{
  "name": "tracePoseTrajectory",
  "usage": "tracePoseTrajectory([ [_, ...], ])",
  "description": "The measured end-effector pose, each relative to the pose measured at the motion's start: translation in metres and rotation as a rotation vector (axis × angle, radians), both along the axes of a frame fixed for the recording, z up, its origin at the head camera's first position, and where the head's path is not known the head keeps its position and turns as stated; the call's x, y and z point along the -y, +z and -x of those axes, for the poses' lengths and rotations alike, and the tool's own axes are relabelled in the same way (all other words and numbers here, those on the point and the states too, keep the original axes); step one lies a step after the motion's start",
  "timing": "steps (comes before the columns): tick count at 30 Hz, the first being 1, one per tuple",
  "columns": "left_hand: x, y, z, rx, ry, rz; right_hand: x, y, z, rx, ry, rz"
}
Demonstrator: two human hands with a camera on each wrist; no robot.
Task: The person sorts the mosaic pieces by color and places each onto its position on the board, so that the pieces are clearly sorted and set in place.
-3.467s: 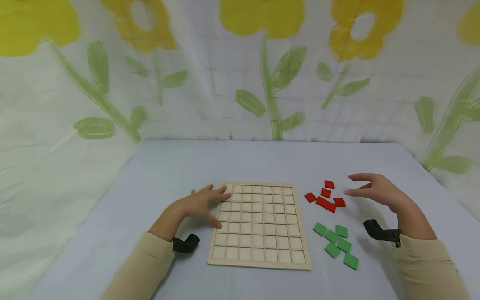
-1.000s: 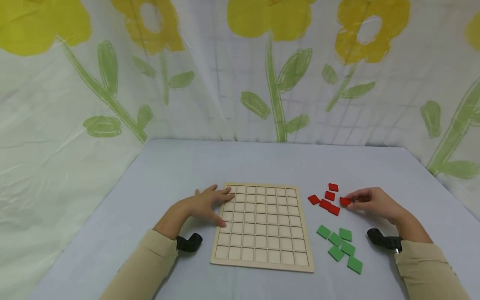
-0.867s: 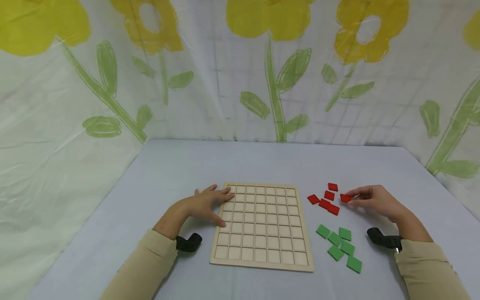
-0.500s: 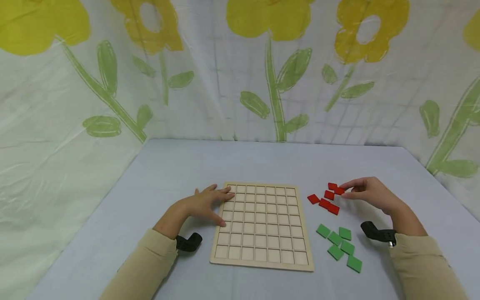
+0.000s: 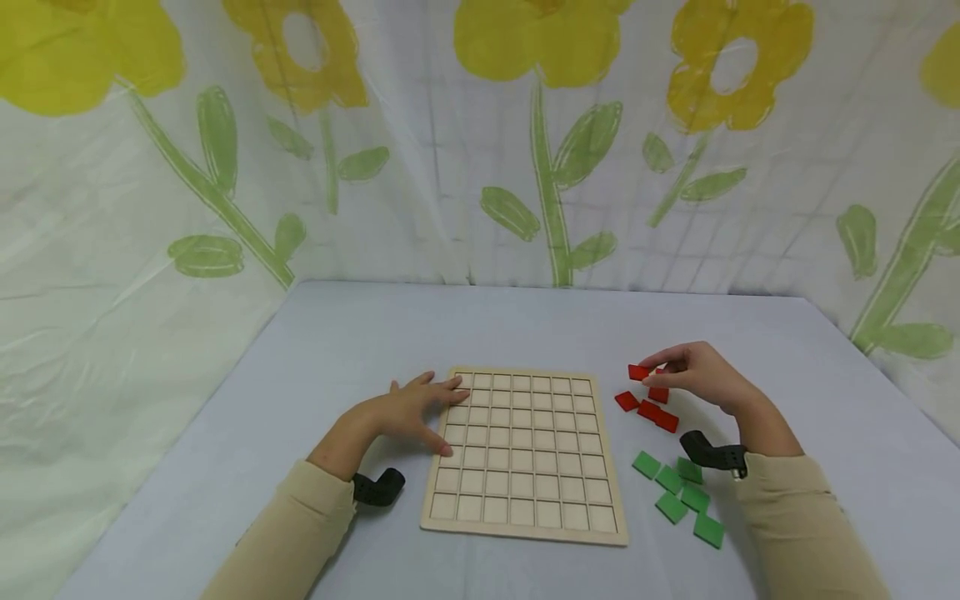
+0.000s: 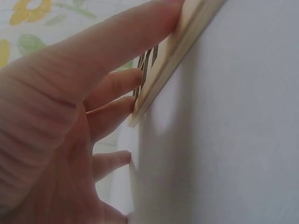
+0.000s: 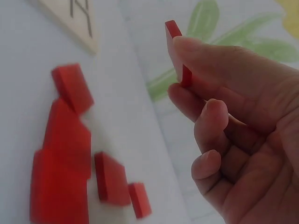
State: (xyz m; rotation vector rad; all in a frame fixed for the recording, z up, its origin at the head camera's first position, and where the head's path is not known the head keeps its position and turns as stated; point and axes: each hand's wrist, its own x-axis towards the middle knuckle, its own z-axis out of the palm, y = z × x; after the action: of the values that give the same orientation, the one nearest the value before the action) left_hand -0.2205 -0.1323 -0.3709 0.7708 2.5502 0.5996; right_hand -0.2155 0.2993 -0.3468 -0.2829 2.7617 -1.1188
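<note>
A pale wooden grid board (image 5: 522,537) with square cells lies flat in the middle of the table. My left hand (image 5: 401,410) rests on its left edge with fingers spread; in the left wrist view the thumb and some fingertips touch the board's rim (image 6: 182,51). Between thumb and finger, my right hand (image 5: 693,372) pinches a red square tile (image 5: 637,372), held above the table. In the right wrist view that red tile (image 7: 175,53) is seen nearly edge-on. Several other red tiles (image 5: 660,417) lie loosely below and beside the hand, one partly hidden by it.
Several green square tiles (image 5: 670,479) lie to the right of the board, nearer the front. A white cloth covers the table (image 5: 360,325). Behind it hangs a curtain (image 5: 420,208) with yellow flowers.
My right hand reached down, pinched a red tile from the right of the red group, lifted it and carried it leftward over the other red tiles. The left hand stays on the board.
</note>
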Motion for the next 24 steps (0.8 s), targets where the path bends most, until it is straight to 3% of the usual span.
tracePoseTrajectory([
  [12, -0.001, 0.000, 0.000, 0.004, -0.002, 0.004, 0.037, 0.002, 0.012, -0.034, 0.045, 0.050],
  [24, -0.001, 0.001, 0.000, -0.001, -0.004, 0.000, 0.083, 0.007, 0.021, -0.052, 0.145, 0.123],
])
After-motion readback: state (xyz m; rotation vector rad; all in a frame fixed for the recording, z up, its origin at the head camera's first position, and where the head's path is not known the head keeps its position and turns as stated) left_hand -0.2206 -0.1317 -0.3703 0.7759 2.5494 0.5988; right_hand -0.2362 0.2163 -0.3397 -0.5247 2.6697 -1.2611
